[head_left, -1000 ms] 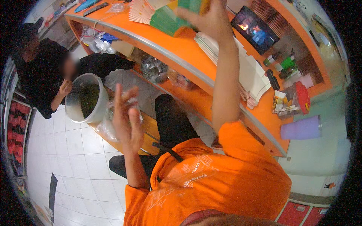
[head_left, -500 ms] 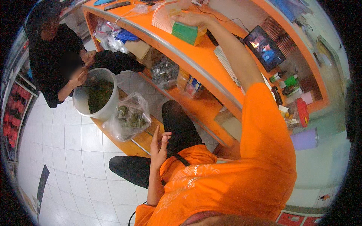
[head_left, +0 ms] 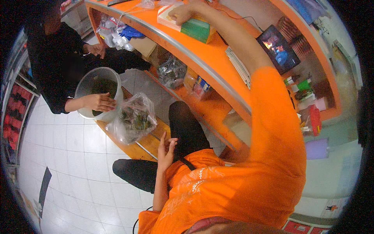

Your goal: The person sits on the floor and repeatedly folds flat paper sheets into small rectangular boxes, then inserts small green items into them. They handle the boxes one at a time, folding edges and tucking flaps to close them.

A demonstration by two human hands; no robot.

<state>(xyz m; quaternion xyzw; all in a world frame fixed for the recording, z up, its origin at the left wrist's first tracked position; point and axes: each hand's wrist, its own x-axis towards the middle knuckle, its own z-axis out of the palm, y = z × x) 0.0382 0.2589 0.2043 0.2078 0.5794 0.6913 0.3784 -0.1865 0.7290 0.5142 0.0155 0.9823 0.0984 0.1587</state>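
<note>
My right arm stretches far over the orange counter. At its end my right hand has its fingers bent and pressed together on a stack of pale paper sheets. A green block-like stack lies against those sheets, just under the hand. My left hand rests above my lap with its index finger and thumb stretched out and apart, holding nothing. Beyond it, on the wooden bench, lies a clear plastic bag with dark green leafy stuff inside.
Across from me a person in black has one hand over a white bucket of dark green contents. A lit screen leans at the counter's back. Wrapped goods fill the shelf below. A purple container stands at right.
My right hand has shifted slightly left, its fingers now more curled on the sheets. The other person's hands have parted, one coming forward over the bucket's rim. My left hand stays nearly still.
</note>
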